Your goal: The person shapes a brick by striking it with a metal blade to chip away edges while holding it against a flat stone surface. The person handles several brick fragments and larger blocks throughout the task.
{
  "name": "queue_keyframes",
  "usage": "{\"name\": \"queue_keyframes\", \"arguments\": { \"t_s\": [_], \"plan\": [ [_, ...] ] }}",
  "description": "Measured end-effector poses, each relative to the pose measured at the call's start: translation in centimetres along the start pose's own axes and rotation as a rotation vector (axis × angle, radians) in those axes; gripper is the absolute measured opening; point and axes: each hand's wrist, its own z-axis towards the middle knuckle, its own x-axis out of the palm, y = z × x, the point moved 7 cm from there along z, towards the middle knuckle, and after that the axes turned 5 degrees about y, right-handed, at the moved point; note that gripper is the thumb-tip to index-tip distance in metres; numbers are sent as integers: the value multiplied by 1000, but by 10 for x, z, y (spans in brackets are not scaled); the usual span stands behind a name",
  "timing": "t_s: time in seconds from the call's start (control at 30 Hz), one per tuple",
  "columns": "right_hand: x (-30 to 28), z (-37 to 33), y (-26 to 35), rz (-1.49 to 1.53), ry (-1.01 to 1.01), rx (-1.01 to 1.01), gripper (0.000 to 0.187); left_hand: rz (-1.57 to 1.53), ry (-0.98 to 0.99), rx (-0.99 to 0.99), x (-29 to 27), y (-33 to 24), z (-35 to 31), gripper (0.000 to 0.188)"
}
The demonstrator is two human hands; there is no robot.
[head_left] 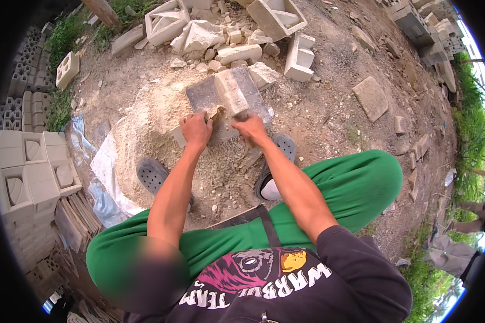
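My right hand (249, 129) is closed round the short handle of a hammer. Its thick, blocky head (231, 92) is coated in pale dust and lies over a dark, flat slab (201, 93). To its left, my left hand (196, 129) is closed, fingers curled at a small chunk of pale broken block (216, 112) by the slab's near edge. The hand partly hides this chunk. Pale powder and crumbs (156, 110) are heaped beside the slab, and grey rubble (221, 167) lies between my feet.
Broken hollow blocks (167, 22) and lumps (240, 53) are piled just beyond the slab. Stacked pale blocks (35, 156) stand at the left, near a white sheet (112, 167). A flat square slab (370, 99) lies to the right. Another person's legs (455, 253) show at the right rim.
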Motion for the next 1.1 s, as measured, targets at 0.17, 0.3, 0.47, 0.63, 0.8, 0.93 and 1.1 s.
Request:
{"name": "queue_keyframes", "arguments": {
  "t_s": [0.17,0.3,0.47,0.63,0.8,0.93,1.1],
  "plan": [
    [-13,-16,60,86,-51,-127,37,13,33,-13,-4,-4,-1,38],
    [19,-13,21,208,17,-135,32,-22,-31,26,-2,-3,-2,30],
    [21,-7,3,-151,107,126,34,-3,-41,35,1,1,-3,29],
    [3,-8,49,-43,35,-70,38,20,-17,28,3,5,-4,30],
    [8,-15,61,-76,-73,-233,42,10,-29,45,-1,-1,-3,28],
    [22,-14,11,-185,-54,-130,40,24,-14,22,-2,-1,-3,27],
    [12,5,9,-190,33,95,39,61,23,-2,0,1,-1,30]
  ]
}}
